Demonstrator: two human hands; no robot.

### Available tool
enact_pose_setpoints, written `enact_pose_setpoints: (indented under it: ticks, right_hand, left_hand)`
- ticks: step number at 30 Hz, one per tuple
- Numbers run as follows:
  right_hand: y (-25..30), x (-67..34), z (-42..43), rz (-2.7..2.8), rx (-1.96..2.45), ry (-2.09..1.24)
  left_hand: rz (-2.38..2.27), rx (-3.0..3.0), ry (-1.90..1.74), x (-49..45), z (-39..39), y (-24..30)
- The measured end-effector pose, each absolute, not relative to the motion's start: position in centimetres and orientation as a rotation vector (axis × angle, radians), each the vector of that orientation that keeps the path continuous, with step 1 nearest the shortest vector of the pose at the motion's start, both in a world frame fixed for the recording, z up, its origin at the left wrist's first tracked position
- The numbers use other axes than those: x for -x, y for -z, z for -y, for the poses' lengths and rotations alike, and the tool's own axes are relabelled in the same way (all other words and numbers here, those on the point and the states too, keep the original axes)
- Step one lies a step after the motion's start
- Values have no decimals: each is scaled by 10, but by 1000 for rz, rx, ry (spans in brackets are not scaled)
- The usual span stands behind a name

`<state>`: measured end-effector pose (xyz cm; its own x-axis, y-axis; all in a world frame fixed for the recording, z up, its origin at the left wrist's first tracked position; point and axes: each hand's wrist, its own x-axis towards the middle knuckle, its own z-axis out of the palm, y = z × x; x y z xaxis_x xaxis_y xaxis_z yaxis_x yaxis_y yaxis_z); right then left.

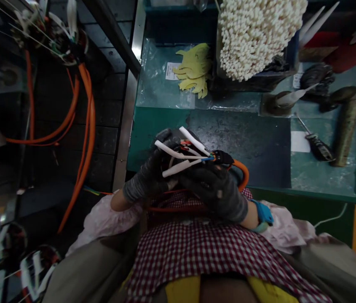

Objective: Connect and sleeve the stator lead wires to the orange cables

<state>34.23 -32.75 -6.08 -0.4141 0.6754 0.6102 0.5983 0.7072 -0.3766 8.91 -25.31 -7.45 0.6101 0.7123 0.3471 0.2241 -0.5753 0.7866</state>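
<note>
Both my hands wear dark grey gloves and meet close to my chest, over the near edge of the green workbench (269, 176). My left hand (148, 174) is closed around the white sleeves (182, 155) that fan out from a cable end. My right hand (214, 185) is closed on the orange cable (243, 171), just behind its black collar (221, 157). Thin coloured wires run from the collar into the sleeves. A blue band sits on my right wrist.
A bin of white tubes (258, 35) stands at the back of the bench, with yellow gloves (195, 69) beside it. A screwdriver (315, 143) and a hammer (348, 126) lie at right. Orange cables (86, 126) hang at left over a dark floor.
</note>
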Motion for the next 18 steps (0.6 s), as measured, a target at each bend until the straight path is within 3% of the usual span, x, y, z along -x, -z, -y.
enact_pose_setpoints:
  ticks: [6,11,18]
  right_hand:
    - [58,-365,323,2037,1189,-16]
    - [64,-367,305,1975,1438,-395]
    - [65,-384,291,2002,1388,-684]
  left_hand:
    - [-834,-2182,-873,-108,261,68]
    - [-838,-2282,-753,-116,264,59]
    - [-723,-2332,-705,-109,260,56]
